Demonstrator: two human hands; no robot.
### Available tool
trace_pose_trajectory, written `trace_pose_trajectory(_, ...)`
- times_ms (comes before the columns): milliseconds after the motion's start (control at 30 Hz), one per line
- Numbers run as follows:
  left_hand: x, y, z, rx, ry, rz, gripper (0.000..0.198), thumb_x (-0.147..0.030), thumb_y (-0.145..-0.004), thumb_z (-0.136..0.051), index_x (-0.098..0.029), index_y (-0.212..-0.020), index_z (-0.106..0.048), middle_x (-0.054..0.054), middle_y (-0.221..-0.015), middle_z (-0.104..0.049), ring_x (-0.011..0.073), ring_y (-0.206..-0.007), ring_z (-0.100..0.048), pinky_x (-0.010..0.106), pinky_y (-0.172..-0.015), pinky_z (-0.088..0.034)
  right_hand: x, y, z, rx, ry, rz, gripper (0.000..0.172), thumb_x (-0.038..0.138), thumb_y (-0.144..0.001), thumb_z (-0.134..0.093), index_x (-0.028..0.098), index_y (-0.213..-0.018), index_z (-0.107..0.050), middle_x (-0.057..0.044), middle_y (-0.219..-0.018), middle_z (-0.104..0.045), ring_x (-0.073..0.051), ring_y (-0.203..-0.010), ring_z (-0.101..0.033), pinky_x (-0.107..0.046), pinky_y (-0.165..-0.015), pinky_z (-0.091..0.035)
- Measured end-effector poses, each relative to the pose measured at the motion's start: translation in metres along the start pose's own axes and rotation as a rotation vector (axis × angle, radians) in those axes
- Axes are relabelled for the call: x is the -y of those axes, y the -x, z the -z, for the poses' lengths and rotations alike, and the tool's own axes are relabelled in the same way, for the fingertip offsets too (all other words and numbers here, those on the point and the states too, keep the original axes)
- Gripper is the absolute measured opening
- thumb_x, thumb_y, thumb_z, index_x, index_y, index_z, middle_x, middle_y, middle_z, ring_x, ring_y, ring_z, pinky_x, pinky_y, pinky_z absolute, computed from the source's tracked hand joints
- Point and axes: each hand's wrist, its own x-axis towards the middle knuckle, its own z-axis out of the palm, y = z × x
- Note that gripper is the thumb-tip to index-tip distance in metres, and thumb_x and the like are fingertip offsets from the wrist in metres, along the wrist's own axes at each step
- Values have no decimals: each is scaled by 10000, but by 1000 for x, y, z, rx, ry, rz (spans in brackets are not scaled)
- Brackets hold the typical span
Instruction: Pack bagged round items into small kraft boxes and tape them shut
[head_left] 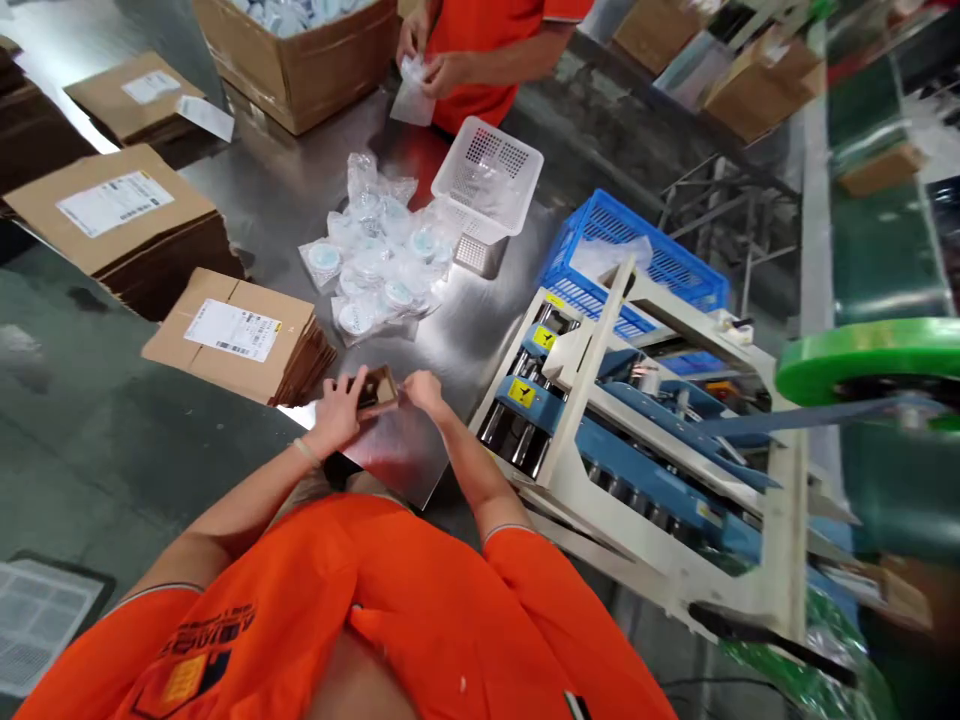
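My left hand (339, 412) is wrapped round a small brown cardboard box (386, 388), just above the near end of the metal table (405, 450). The box is open at the top, and something dark shows inside that I cannot make out. At the box's right end is my right hand (424, 391), its fingers closed; whether they pinch a flap is hidden. Beyond the hands lies a pile of clear plastic packets (382, 260) with round, pale blue and white items in them. Left of the box is a stack of flattened cardboard boxes (236, 335) with a white label on top.
More labelled cardboard stacks (120, 205) line the left side. A large carton (300, 75) and a white perforated basket (491, 180) stand farther back. Across the table a co-worker's hands (431, 70) hold a clear bag. At right are a blue crate (637, 255) and a roller machine (600, 430).
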Motion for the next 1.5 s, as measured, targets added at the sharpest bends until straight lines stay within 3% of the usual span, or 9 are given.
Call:
trace_pose_trajectory(200,-23,6,-14,63,-190,-19,777,-253,-1019,-614,-406,-1760,-437,234,-1689,-489,570,-1537,-395,751,-1044,-511,70,-125,-24,56,318,126,377,115,-997,-722,62,-1370,-723,-219,-1421,-715,-277,-1330,-643,-378,-1176,-493)
trace_pose_trajectory(300,-19,5,-17,43,-223,-28,800,-235,-996,-643,-418,-1751,-452,227,-1631,-539,534,-1478,-467,709,-1074,-491,99,-148,-58,43,457,150,590,128,-968,-764,-15,-1514,-594,-335,-1539,-602,-348,-1385,-589,-442,-1149,-518)
trace_pose_trajectory(433,-7,4,-13,49,-197,-84,851,-267,-952,-736,-364,-1752,-460,232,-1552,-567,481,-1373,-541,645,-1088,-495,105,-149,-58,7,556,169,434,33,-998,-607,-24,-1428,-620,-349,-1453,-646,-340,-1299,-643,-445,-1091,-550)
trace_pose_trajectory(567,5,-4,-11,20,7,-174,987,-444,-885,-863,-169,-1731,-437,267,-1493,-560,482,-1343,-544,665,-1128,-478,82,-118,-12,-3,572,207,406,32,-1050,-484,34,-1416,-659,-283,-1382,-717,-320,-1267,-691,-456,-1128,-560)
trace_pose_trajectory(700,5,-22,-24,21,296,-310,951,-493,-879,-873,-81,-1626,-451,244,-1422,-592,419,-1336,-563,621,-1185,-486,27,-15,29,-202,440,342,546,68,-1064,-397,167,-1533,-658,-187,-1567,-666,-322,-1536,-565,-560,-1338,-420)
trace_pose_trajectory(900,-19,-47,-54,41,542,-277,942,-562,-794,-940,-152,-1493,-461,215,-1461,-563,356,-1339,-586,565,-1205,-499,-26,125,17,-79,296,307,470,83,-1007,-523,184,-1401,-760,-179,-1470,-731,-319,-1484,-621,-536,-1325,-443)
trace_pose_trajectory(1033,-25,-53,-52,15,428,-341,896,-653,-797,-920,-160,-1421,-507,219,-1420,-573,362,-1338,-562,593,-1200,-480,-25,93,2,52,140,93,352,67,-917,-683,168,-1234,-800,-119,-1203,-815,-290,-1176,-750,-404,-1099,-586)
trace_pose_trajectory(1233,-29,-53,-35,140,116,-615,310,-505,-1037,-671,-199,-1037,-718,135,-1129,-699,338,-1146,-611,723,-1306,-278,-6,35,-3,146,127,-103,184,-2,-858,-726,157,-774,-766,-72,-812,-779,-234,-859,-739,-302,-860,-580)
trace_pose_trajectory(1500,-35,-53,-29,176,-13,-656,296,-442,-1035,-683,-214,-1167,-818,150,-1154,-713,360,-1159,-599,764,-1291,-243,-36,91,27,-341,80,-256,246,141,-954,-574,166,-1075,-787,-135,-1092,-799,-277,-1048,-756,-413,-1001,-594)
